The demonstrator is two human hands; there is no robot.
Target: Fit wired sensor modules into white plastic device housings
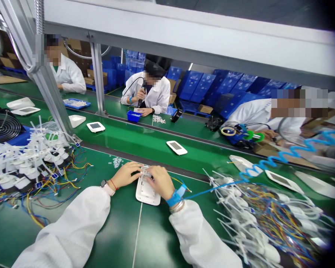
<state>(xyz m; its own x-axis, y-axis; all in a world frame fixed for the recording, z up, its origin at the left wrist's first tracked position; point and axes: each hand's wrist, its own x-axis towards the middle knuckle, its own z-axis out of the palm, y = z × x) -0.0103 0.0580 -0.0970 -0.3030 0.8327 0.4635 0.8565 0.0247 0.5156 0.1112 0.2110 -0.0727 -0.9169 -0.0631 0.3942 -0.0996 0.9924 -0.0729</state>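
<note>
A white plastic housing [147, 195] lies on the green bench in front of me, its inner side with slots facing up. At its far end my left hand [125, 175] has thumb and fingers closed in on a small whitish part [145, 172]. My right hand [161, 182] bends over the same end from the right, fingers curled together; what they hold is hidden. Thin yellow wires [181, 182] come out beside the right hand. A blue wrist strap [177, 195] with a coiled cord is on my right wrist. Small white rings [117, 162] lie beyond my left hand.
Wired white parts with cable ties are heaped at the left [25, 160] and right [262, 219]. Beyond runs a green conveyor [134, 139] carrying white devices with screens [176, 147]. A metal post [44, 74] rises at left. Several co-workers in white coats sit across.
</note>
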